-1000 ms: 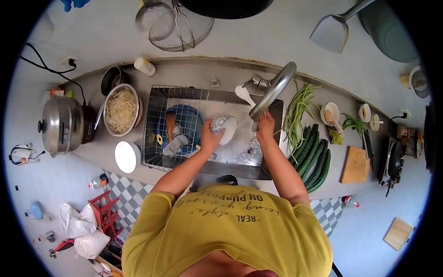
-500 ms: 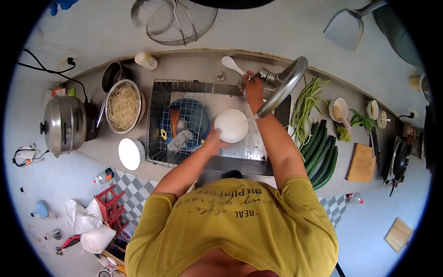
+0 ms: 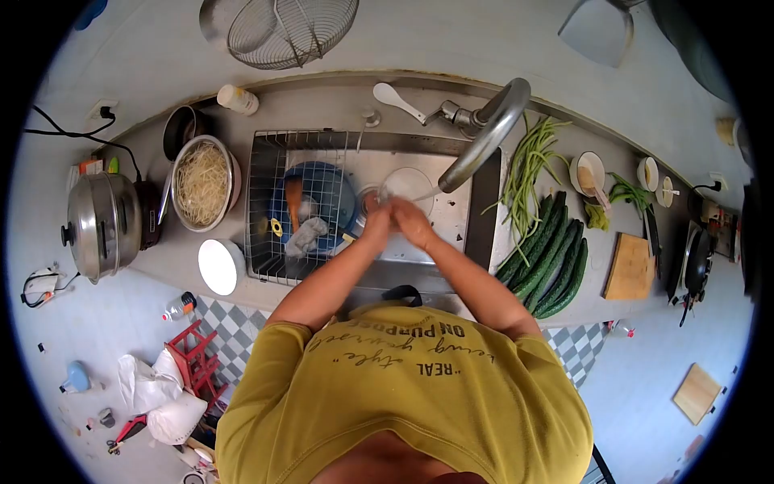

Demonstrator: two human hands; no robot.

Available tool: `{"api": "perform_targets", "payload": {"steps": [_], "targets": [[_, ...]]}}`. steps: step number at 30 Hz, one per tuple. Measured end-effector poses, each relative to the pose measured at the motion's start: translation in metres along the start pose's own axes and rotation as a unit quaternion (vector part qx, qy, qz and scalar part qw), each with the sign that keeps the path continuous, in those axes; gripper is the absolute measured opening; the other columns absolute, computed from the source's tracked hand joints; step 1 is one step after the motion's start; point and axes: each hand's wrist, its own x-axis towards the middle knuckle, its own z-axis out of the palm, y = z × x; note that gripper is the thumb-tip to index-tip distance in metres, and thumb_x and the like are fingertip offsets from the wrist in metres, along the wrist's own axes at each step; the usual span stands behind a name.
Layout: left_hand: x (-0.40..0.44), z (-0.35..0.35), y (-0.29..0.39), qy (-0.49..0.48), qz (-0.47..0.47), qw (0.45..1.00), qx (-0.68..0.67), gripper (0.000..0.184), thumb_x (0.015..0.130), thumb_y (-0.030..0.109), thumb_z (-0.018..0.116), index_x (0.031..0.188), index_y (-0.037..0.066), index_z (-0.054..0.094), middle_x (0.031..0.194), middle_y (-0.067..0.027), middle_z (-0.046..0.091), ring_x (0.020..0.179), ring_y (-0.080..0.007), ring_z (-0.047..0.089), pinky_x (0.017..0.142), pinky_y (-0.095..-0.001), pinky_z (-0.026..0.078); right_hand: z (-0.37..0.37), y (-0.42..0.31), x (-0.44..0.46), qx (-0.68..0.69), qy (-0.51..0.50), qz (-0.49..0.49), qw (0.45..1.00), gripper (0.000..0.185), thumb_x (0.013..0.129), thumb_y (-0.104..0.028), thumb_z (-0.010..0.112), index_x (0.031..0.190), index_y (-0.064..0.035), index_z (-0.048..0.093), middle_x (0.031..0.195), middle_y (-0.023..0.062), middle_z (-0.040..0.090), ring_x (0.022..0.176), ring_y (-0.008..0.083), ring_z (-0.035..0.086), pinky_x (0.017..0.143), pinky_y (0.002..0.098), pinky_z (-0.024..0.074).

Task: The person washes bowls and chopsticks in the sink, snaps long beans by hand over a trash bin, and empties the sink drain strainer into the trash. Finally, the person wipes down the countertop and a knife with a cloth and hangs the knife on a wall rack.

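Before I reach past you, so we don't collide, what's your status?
Left hand and right hand close together over sink, blurred; grip unclear. White bowl just beyond, near faucet's mouth. Wire rack close on left.

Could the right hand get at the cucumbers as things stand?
Probably yes: the cucumbers lie mostly uncovered on the counter, just right of the sink, and the right hand is over the sink near that side.

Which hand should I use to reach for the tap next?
Probably your right hand. It's nearer the tap, which stands on that side of the sink. Your left hand is farther off, closer to the wire rack.
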Motion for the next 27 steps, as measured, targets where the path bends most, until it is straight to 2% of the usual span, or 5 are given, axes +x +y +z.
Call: {"api": "perform_targets", "payload": {"steps": [2,6,13,17,27], "targets": [[0.058,-0.05,-0.05,-0.04,0.218,0.952,0.212,0.05,0.075,0.005,0.042,0.123,0.014,0.03,0.108,-0.0127,0.046,0.096,-0.0274,0.05,0.07,-0.0406,0.051,-0.034,-0.06,-0.013,0.047,-0.082,0.053,0.994,0.041,0.075,-0.018,0.056,0.112,-0.0005,0.054,0.117,0.0174,0.052,0.106,0.0355,0.051,0.094,0.0425,0.039],[0.001,-0.01,0.027,-0.035,-0.005,0.993,0.112,0.045,0.076,0.012,0.047,0.121,0.006,0.042,0.111,-0.0146,0.048,0.1,-0.028,0.05,0.084,-0.0377,0.044,-0.063,-0.028,-0.039,-0.277,-0.022,-0.22,0.935,0.04,0.074,-0.017,0.063,0.111,-0.0064,0.054,0.107,0.0172,0.058,0.103,0.0277,0.054,0.094,0.0404,0.0372],[0.015,-0.006,-0.025,0.037,0.148,0.97,0.187,0.049,0.08,0.019,0.049,0.125,0.003,0.044,0.115,-0.0189,0.051,0.107,-0.0285,0.049,0.091,-0.0349,0.037,-0.006,-0.06,-0.034,0.101,0.069,0.163,0.979,0.024,0.079,-0.013,0.061,0.1,-0.0039,0.06,0.093,0.0169,0.063,0.088,0.0296,0.061,0.08,0.0372,0.0443],[-0.006,-0.009,0.026,-0.05,-0.017,0.975,0.215,0.049,0.081,0.021,0.049,0.125,0.001,0.044,0.115,-0.0206,0.052,0.111,-0.0309,0.047,0.094,-0.0342,0.035,-0.047,-0.013,-0.054,-0.142,0.037,-0.239,0.96,0.024,0.075,-0.009,0.061,0.099,-0.0022,0.061,0.093,0.0155,0.063,0.086,0.0352,0.059,0.077,0.0392,0.0456],[-0.019,-0.001,0.014,0.032,0.056,0.978,0.197,0.049,0.083,0.022,0.048,0.13,0.011,0.037,0.119,-0.0133,0.047,0.112,-0.0283,0.046,0.091,-0.0387,0.04,-0.046,-0.044,-0.045,-0.047,-0.004,-0.037,0.998,0.025,0.075,-0.008,0.062,0.101,-0.0084,0.062,0.088,0.014,0.062,0.082,0.0295,0.059,0.077,0.0361,0.0442]]}}
